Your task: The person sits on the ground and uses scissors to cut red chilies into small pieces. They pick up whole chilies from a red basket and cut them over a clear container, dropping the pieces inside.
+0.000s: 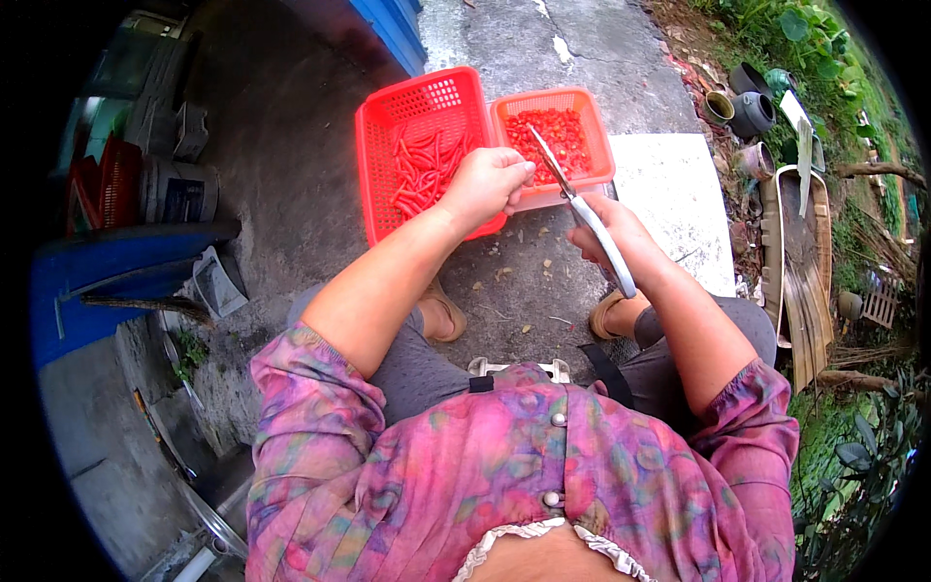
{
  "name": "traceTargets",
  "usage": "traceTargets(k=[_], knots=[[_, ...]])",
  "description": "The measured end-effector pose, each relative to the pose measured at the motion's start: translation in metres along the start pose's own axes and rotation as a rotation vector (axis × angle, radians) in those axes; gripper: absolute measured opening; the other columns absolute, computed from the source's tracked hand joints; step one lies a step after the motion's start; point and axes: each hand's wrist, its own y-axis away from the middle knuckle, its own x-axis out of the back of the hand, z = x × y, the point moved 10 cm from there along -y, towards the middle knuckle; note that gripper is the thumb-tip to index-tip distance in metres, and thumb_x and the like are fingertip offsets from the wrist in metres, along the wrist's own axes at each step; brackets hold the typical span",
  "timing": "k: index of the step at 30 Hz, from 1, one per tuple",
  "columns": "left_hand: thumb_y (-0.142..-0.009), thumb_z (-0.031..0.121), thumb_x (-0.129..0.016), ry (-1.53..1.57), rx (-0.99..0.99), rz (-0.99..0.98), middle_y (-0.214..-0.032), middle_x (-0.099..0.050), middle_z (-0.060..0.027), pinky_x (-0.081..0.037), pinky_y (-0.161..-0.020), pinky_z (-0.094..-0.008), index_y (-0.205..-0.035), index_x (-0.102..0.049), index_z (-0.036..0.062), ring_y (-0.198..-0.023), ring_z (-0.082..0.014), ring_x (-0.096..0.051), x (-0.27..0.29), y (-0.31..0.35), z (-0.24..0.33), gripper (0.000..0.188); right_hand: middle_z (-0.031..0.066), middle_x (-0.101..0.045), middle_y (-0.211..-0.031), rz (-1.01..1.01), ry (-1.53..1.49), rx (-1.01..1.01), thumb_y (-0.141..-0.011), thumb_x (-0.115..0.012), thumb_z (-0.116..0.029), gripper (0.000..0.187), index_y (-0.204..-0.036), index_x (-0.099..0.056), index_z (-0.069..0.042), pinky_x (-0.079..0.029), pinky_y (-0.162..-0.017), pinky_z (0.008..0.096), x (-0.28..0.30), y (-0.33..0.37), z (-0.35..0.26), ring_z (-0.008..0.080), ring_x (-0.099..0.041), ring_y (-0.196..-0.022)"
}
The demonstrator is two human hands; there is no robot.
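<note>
My right hand [621, 236] is closed round the grey handle of a pair of scissors [600, 234], whose blades point up and left over the smaller basket. Close to the blades, my left hand [490, 182] is pinched closed; what its fingertips hold, if anything, is hidden. A large red plastic basket [372, 136] holds whole red chillies [427, 167], partly covered by my left hand. Right beside it, a smaller orange-red basket [602, 145] contains cut red chilli pieces [572, 136]. A pale clear tub [539, 198] shows under the smaller basket.
A white board [676, 209] lies on the concrete right of the baskets. Farther right are pots [753, 114], a long trough [824, 223] and plants. At left stand a white bucket [184, 190], a grey plastic scoop-like container [219, 281] and a blue panel [126, 281].
</note>
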Motion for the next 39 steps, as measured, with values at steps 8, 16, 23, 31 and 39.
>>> traceTargets(k=[8, 16, 23, 31, 39], knots=[[-0.092, 0.018, -0.053, -0.051, -0.046, -0.031, -0.056, -0.050, 0.0025, -0.038, -0.046, -0.0216, -0.074, -0.057, 0.0047, -0.048, -0.0064, -0.045, -0.007, 0.000, 0.002, 0.023, -0.0026, -0.049, -0.066, -0.075, 0.037, -0.100, -0.080, -0.061, -0.007, 0.033, -0.112, -0.054, -0.005, -0.036, -0.043, 0.0218, -0.008, 0.007, -0.002, 0.0064, -0.047, -0.052], [-0.089, 0.030, -0.059, -0.121, -0.069, 0.015, -0.058, -0.055, -0.0021, -0.044, -0.046, -0.0261, -0.072, -0.060, 0.0019, -0.048, -0.0103, -0.052, 0.020, -0.021, -0.012, 0.033, -0.0013, -0.049, -0.057, 0.035, -0.048, -0.151, -0.078, -0.063, -0.009, 0.023, -0.099, -0.056, -0.004, -0.036, -0.037, 0.0240, 0.007, -0.005, 0.013, 0.0077, -0.046, -0.043], [-0.074, 0.015, -0.070, -0.820, -0.025, 0.477, -0.085, -0.069, -0.0113, -0.051, -0.070, -0.0324, -0.089, -0.070, 0.0075, -0.077, -0.0204, -0.067, 0.213, -0.048, -0.043, 0.016, 0.0018, -0.054, -0.067, 0.078, -0.015, -0.144, -0.079, -0.062, -0.012, 0.022, -0.098, -0.055, -0.004, -0.042, -0.044, 0.0247, 0.017, -0.005, 0.020, 0.0107, -0.053, -0.051], [-0.084, 0.016, -0.048, -1.563, 0.359, 0.247, -0.104, -0.064, -0.0193, -0.049, -0.085, -0.0444, -0.099, -0.068, 0.0057, -0.099, -0.0329, -0.062, 0.169, -0.034, -0.089, 0.027, 0.0059, -0.059, -0.071, 0.050, 0.042, -0.101, -0.077, -0.066, -0.015, 0.028, -0.099, -0.057, -0.001, -0.047, -0.051, 0.0275, 0.013, -0.002, 0.008, 0.0129, -0.057, -0.057], [-0.082, 0.012, -0.049, -1.330, 0.371, 0.496, -0.102, -0.066, -0.0163, -0.050, -0.082, -0.0408, -0.095, -0.069, 0.0041, -0.099, -0.0304, -0.062, 0.177, -0.015, -0.032, 0.025, 0.0066, -0.060, -0.072, 0.040, 0.043, -0.096, -0.077, -0.068, -0.015, 0.032, -0.103, -0.057, -0.001, -0.047, -0.051, 0.0284, 0.019, -0.002, 0.011, 0.0138, -0.058, -0.058]])
